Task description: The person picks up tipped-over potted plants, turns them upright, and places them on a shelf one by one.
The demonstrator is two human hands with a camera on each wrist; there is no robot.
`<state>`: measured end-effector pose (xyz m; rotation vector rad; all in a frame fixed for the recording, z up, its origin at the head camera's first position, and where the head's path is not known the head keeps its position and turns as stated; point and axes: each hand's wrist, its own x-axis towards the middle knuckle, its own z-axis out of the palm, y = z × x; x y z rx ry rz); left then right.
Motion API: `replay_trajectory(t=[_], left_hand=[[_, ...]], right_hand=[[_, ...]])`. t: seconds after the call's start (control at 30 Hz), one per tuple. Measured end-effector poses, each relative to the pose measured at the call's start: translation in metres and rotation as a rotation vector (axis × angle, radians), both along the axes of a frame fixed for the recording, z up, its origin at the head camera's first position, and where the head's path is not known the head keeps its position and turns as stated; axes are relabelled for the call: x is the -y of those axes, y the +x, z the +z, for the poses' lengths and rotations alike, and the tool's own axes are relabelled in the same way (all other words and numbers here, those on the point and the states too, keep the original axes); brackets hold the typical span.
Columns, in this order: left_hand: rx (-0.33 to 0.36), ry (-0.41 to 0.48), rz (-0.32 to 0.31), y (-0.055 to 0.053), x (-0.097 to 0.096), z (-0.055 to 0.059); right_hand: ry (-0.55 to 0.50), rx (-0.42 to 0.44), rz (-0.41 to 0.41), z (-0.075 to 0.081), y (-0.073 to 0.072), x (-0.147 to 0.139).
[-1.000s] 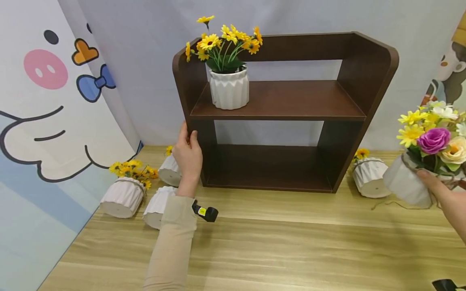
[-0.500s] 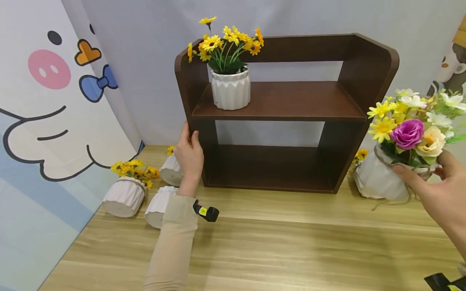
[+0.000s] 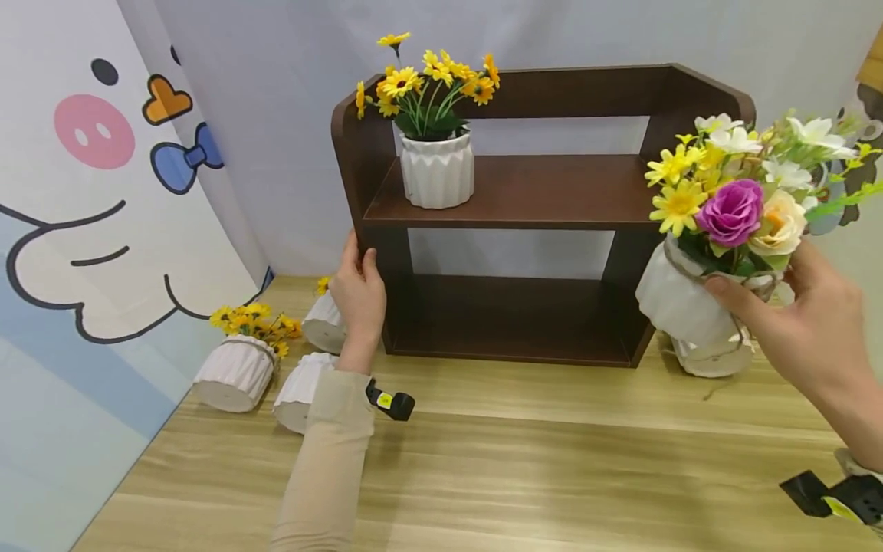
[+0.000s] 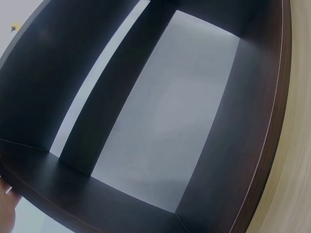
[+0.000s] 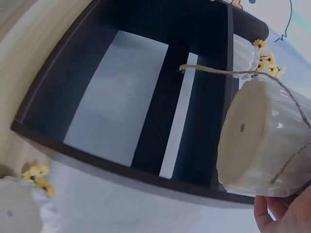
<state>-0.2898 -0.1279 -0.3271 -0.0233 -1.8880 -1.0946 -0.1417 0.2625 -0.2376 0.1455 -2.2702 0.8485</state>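
A dark brown two-tier shelf (image 3: 510, 222) stands on the table. My left hand (image 3: 357, 299) grips its left side panel, with the thumb by the front edge. My right hand (image 3: 807, 322) holds a white flowerpot (image 3: 679, 295) by its upper part, off the table and tilted, in front of the shelf's right side. Twine is tied round this pot, and its purple, cream, yellow and white flowers (image 3: 731, 211) rise above the hand. In the right wrist view the flowerpot's underside (image 5: 243, 131) shows, with a loose twine end. Another white pot (image 3: 438, 172) with yellow flowers sits upright on the upper tier, at left.
Several white pots of yellow flowers lie on the table left of the shelf, among them a twine-tied pot (image 3: 234, 376) and a pot (image 3: 303, 391) partly behind my left forearm. One more pot (image 3: 713, 359) lies at right, partly hidden below the held one.
My right hand has carried the flowerpot leftward from the right edge, then up, until it overlaps the shelf's right side. My left hand keeps its place on the shelf.
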Motion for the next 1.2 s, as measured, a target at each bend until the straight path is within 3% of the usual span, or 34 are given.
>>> replay_trajectory(t=[0.27, 0.37, 0.6, 0.93, 1.2], left_hand=[[-0.004, 0.009, 0.027, 0.002, 0.000, 0.000], [-0.018, 0.007, 0.031, 0.001, 0.000, 0.000], [-0.020, 0.001, 0.044, -0.001, 0.000, -0.002], [-0.020, 0.006, 0.044, -0.001, -0.001, -0.002], [-0.034, 0.005, 0.039, -0.002, -0.003, -0.001]], right_hand=[[0.023, -0.158, 0.106, 0.019, -0.018, 0.020], [-0.005, -0.176, 0.136, 0.025, -0.026, 0.026], [-0.117, -0.060, 0.145, 0.036, -0.044, 0.041], [-0.074, -0.059, 0.077, 0.045, -0.067, 0.058], [-0.099, 0.069, 0.080, 0.057, -0.087, 0.070]])
